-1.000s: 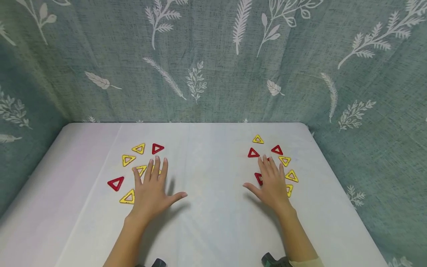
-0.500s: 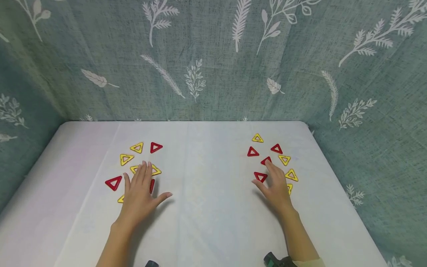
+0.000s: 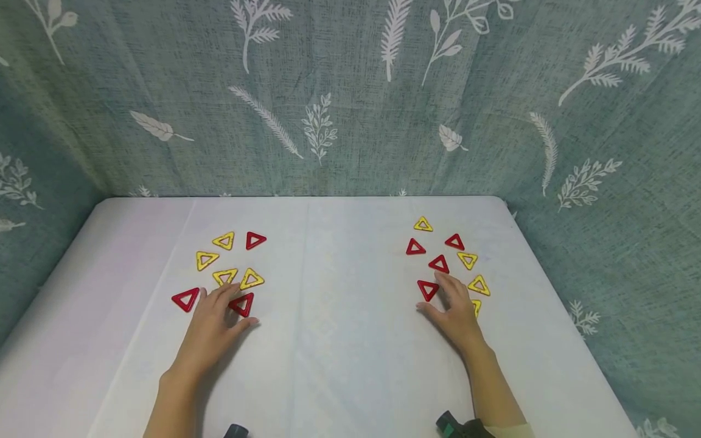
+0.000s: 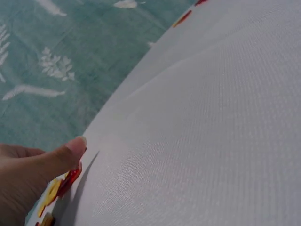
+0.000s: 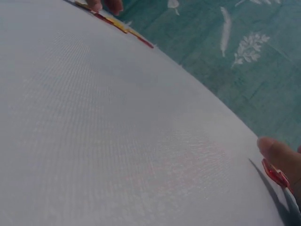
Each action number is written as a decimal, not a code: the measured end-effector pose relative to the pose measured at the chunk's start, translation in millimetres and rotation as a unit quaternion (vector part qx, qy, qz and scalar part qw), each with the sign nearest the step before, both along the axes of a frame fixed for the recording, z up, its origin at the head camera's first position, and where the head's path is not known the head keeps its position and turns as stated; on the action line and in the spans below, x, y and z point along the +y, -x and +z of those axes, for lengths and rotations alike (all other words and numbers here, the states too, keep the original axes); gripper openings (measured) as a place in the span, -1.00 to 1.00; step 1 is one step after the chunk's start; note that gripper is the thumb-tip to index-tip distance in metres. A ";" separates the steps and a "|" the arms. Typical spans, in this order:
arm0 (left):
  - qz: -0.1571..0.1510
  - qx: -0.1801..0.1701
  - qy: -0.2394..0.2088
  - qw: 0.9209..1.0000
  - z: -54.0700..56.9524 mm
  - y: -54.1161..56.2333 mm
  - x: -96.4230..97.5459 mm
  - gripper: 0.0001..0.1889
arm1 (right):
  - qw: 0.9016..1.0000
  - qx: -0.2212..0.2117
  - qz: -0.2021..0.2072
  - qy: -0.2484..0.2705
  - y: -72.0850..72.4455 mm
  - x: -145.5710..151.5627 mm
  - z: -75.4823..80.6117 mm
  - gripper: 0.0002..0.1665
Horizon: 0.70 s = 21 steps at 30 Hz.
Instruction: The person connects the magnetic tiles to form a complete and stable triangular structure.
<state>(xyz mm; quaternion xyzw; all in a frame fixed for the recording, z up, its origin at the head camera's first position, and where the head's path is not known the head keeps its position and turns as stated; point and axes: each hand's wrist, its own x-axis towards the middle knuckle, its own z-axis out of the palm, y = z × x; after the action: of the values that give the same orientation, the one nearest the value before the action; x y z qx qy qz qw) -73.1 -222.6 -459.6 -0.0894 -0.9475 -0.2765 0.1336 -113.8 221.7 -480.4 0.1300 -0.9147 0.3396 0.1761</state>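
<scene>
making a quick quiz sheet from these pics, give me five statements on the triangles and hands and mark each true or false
1. The farthest triangle in the right-hand group is yellow. True.
2. The left hand is balled into a fist. False: its thumb and fingers stand apart.
3. In the head view, a red triangle shows between the right hand's thumb and fingers. True.
4. All the triangles lie in one pile in the middle of the table. False: they lie spread in two groups, one toward each side.
5. The triangles are solid, without holes. False: they are frames with open centres.
</scene>
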 end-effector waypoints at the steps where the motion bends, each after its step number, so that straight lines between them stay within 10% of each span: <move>1: 0.006 -0.004 -0.002 1.000 -0.2 -0.2 -0.5 -0.24 | 1.000 -0.013 -0.004 -0.007 -0.5 0.3 0.7 -0.10; 21: 0.085 0.014 0.018 0.996 -20.8 -5.5 -4.9 -0.46 | 0.997 -0.050 -0.033 -0.041 3.3 1.4 -3.6 -0.37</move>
<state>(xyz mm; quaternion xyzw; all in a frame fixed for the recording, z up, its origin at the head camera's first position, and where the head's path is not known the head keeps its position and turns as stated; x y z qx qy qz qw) -67.6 -227.5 -480.4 -0.0145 -0.9544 -0.2461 0.1683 -117.1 223.1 -484.0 0.0897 -0.9393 0.3023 0.1355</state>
